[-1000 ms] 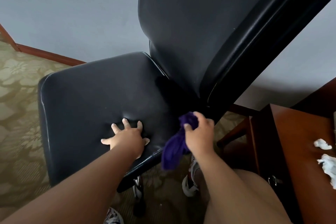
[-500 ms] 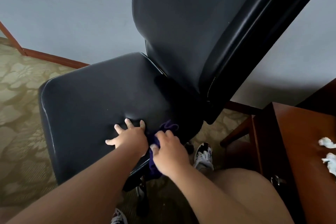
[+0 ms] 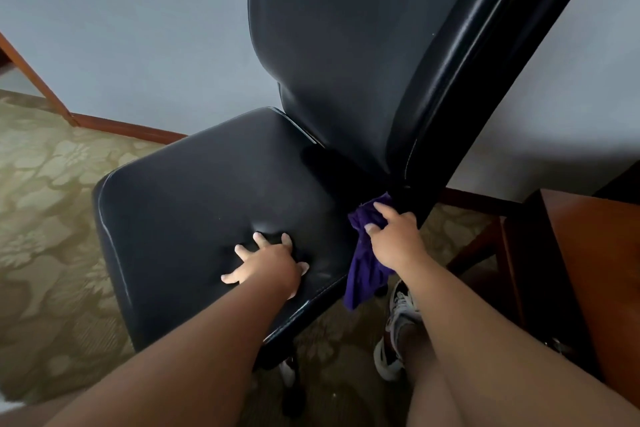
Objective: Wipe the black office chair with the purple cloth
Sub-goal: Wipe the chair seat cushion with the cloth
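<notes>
Two hands are on the black office chair (image 3: 194, 204). My left hand (image 3: 268, 265) presses flat on its seat, fingers (image 3: 259, 239) spread and holding nothing. Right of it, my right hand (image 3: 394, 239) grips the purple cloth (image 3: 363, 270) at the seat's rear corner under the backrest, with the loose end hanging off the edge. A wooden table (image 3: 595, 253) stands farther right.

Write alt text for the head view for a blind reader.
The right hand grips a purple cloth at the backrest base of a black office chair, while the left hand rests spread on its seat. Patterned carpet lies below.
</notes>
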